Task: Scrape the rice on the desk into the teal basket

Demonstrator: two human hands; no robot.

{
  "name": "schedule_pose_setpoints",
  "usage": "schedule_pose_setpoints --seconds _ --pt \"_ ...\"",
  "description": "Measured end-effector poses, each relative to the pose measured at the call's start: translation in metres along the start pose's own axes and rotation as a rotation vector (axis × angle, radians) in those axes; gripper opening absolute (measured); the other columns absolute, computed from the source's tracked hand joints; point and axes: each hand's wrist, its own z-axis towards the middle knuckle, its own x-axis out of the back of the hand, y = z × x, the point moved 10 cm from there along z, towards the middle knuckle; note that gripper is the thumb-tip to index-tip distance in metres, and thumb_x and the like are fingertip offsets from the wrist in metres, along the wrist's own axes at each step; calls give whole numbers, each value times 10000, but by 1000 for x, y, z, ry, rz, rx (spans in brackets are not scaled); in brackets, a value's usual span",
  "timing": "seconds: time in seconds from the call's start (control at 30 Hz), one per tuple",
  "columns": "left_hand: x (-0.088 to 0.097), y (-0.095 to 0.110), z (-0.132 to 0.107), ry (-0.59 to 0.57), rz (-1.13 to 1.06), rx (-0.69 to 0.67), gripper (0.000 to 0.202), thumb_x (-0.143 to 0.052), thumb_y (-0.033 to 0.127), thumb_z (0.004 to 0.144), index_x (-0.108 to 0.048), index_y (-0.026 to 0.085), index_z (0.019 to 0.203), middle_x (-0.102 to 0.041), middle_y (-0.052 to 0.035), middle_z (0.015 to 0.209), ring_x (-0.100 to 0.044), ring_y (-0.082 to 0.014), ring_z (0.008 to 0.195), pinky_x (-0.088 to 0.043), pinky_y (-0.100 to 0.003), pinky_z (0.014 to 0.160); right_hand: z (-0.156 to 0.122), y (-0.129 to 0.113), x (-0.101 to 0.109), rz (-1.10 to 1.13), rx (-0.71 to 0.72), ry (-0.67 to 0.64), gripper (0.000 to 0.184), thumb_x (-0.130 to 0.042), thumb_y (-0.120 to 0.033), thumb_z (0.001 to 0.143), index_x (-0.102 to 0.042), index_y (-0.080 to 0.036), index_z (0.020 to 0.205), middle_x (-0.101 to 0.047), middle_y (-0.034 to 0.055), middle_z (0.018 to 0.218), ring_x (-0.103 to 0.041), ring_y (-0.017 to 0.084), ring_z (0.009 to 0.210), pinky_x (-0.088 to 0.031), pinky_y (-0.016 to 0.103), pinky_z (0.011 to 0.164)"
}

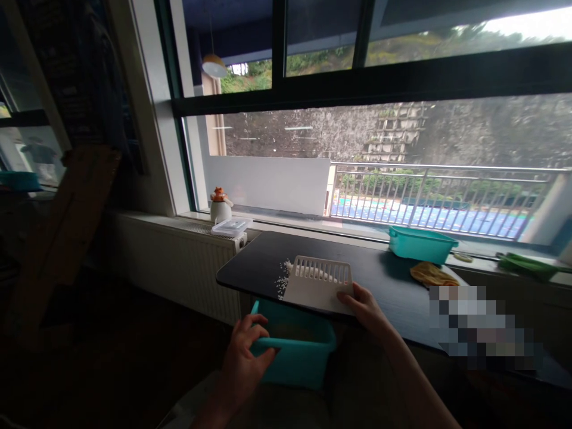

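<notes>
My right hand (pixel 367 307) grips the near right corner of a flat whitish plate with a row of slots (pixel 313 293), perhaps a scraper. It lies on the black tabletop (pixel 254 259) near the front edge. White grains (pixel 282 280) are scattered along its left side, and more white shows through the slots. My left hand (pixel 248 351) is closed on the rim of a teal plastic bin (pixel 299 366), thumb outside and fingers curled over. The bin is below the table's front edge, under the plate; its inside is dark.
Another teal bin (pixel 422 245) stands at the table's back right, beside a yellow-brown cloth (pixel 433 274). A green cloth (pixel 527 265) lies on the sill. A clear plastic lid (pixel 232 226) and a white pot (pixel 220 211) sit over the radiator (pixel 192 256). A blurred patch covers the right end.
</notes>
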Motion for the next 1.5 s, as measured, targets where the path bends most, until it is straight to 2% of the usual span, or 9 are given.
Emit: schedule_pose_setpoints --seconds 0.1,0.2,0.33,0.57,0.83,1.03,1.23,1.5 --pt "-1 0 0 5 -4 -9 65 -590 167 691 -557 206 652 -570 -67 1066 -571 -270 1046 -433 -457 921 6 0 9 -24 13 130 437 -683 -492 684 -644 -176 983 -715 95 930 -658 319 867 -541 457 756" --pt "0 0 0 9 -2 -15 80 -583 147 688 -546 205 646 -567 -67 1064 -569 -270 1048 -416 -467 937 16 1 3 -74 10 179 415 -667 -482 691 -636 -173 966 -710 99 912 -660 315 843 -545 453 733" --pt "2 -2 -1 12 9 -14 80 -584 152 692 -544 202 644 -558 -75 1068 -569 -272 1038 -419 -463 926 25 1 -13 -99 7 173 346 -658 -421 704 -635 -167 937 -698 98 883 -650 307 826 -542 452 711" --pt "6 -5 -1 30 20 -9 65 -593 171 695 -556 199 650 -553 -79 1077 -567 -278 1033 -425 -459 915 18 -6 -24 -78 11 92 299 -646 -353 734 -633 -180 977 -698 93 926 -652 290 859 -554 427 724" --pt "7 -9 0 39 32 -2 71 -601 181 698 -561 201 642 -554 -65 1078 -576 -262 1026 -453 -412 888 22 3 -19 -70 4 145 340 -664 -386 703 -637 -147 944 -699 96 884 -644 293 830 -539 420 710" --pt "10 -12 2 44 45 1 75 -605 180 688 -563 202 631 -557 -68 1069 -576 -274 1018 -451 -429 885 18 -2 -26 -27 -1 60 323 -662 -347 705 -657 -151 962 -711 85 876 -654 277 796 -542 382 664" --pt "13 -14 3 51 52 2 64 -599 185 695 -562 207 648 -555 -64 1076 -568 -271 1021 -446 -430 889 20 2 -17 -10 -6 121 317 -651 -343 703 -642 -150 954 -701 84 880 -639 282 831 -526 377 681" --pt "12 -17 5 47 54 5 75 -603 208 706 -556 203 647 -543 -71 1078 -567 -274 1021 -437 -454 902 17 -2 -27 60 -9 -10 347 -700 -376 680 -662 -150 941 -714 71 835 -663 271 769 -544 376 652"
